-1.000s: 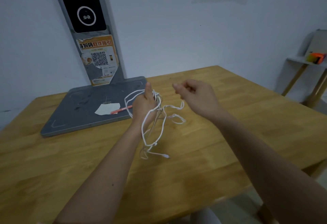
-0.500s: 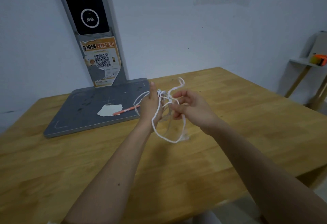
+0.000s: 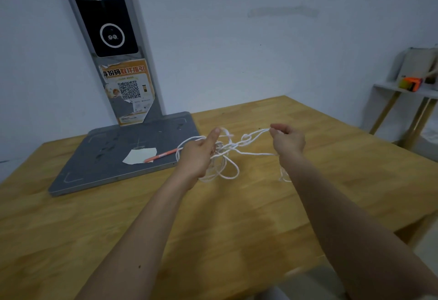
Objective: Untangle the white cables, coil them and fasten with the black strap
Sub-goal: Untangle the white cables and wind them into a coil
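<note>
A tangle of thin white cables hangs in the air above the wooden table, stretched between both hands. My left hand grips the bunched part, with loops drooping below it toward the tabletop. My right hand pinches a strand at its fingertips, held out to the right of the bunch; another strand runs under that wrist and dangles down. No black strap is visible.
A grey flat base with an upright black-screened post stands at the table's back left. A white paper scrap and an orange pen lie on the base. A small white shelf stands beyond the table's right edge.
My right hand has moved out to the right, drawing a strand away from the bunch. The hands were close together half a second ago; the loops now hang lower and wider.
</note>
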